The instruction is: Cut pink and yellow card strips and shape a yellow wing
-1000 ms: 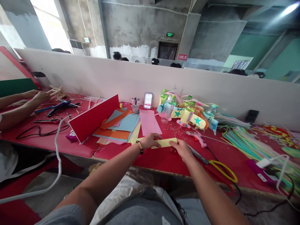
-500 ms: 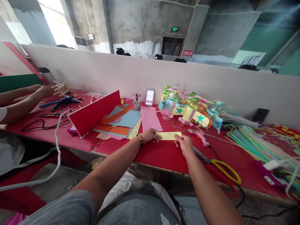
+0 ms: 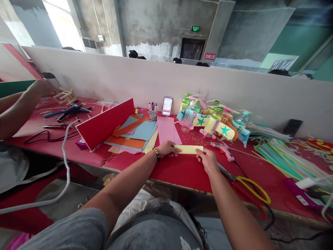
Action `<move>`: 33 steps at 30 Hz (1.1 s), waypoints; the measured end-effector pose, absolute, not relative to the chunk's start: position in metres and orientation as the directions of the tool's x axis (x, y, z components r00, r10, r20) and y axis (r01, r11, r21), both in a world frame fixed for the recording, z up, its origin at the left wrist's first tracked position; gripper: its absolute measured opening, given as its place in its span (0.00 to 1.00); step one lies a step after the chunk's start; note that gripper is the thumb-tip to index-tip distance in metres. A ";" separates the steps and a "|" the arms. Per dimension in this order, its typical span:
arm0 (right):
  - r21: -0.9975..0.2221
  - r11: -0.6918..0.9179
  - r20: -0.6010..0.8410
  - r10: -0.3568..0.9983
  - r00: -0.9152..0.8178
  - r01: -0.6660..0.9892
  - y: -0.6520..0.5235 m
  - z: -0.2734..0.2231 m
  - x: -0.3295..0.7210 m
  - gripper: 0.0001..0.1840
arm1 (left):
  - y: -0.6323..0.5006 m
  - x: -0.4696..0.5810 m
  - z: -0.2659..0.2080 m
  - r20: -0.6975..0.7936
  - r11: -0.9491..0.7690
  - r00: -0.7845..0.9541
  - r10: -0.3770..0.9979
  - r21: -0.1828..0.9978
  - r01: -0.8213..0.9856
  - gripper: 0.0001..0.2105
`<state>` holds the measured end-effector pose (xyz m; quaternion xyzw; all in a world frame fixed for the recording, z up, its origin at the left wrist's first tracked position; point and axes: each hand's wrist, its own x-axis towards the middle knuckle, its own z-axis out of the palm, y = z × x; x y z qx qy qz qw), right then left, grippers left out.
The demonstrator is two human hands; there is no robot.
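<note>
**Two Hands, One Yellow Strip**

I have a yellow paper strip (image 3: 188, 149) stretched between my hands, over the near part of the red table (image 3: 179, 175). My left hand (image 3: 166, 148) pinches one end. My right hand (image 3: 208, 160) pinches the other, with the thumb on top. Both sets of fingers are closed on the paper.

To hold it well, I think I should grip only the ends and keep both hands at the same height. A soft pull is enough to keep it flat. If I tug too hard, it could rip, and if I squeeze, it could crease. I should also mind the scissors (image 3: 232, 176) and the pink glue gun (image 3: 223, 151), both near my right hand. The pink paper (image 3: 166, 130) lies just past my left hand.

A second ago the strip sloped, with its right end higher. Now it sits almost level, and I'm pinching both ends just as I was half a second ago. Over on the left, my neighbour's hand (image 3: 40, 88) has lifted away from the little wooden frame (image 3: 66, 95) and looks blurry.
</note>
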<state>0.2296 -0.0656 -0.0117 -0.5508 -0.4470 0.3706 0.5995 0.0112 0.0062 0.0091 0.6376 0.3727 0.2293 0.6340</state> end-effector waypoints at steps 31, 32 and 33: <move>-0.978 0.198 0.205 0.900 0.385 0.058 -0.068 -0.007 0.226 0.19 | -0.004 0.023 0.009 -0.115 0.080 0.589 0.800 0.993 0.086 0.20; -0.979 0.196 0.204 0.902 0.381 0.059 -0.068 -0.007 0.226 0.19 | -0.004 0.021 0.010 -0.112 0.074 0.593 0.797 0.993 0.088 0.20; -0.979 0.194 0.202 0.904 0.378 0.059 -0.068 -0.006 0.226 0.19 | -0.004 0.020 0.011 -0.106 0.065 0.598 0.795 0.994 0.091 0.20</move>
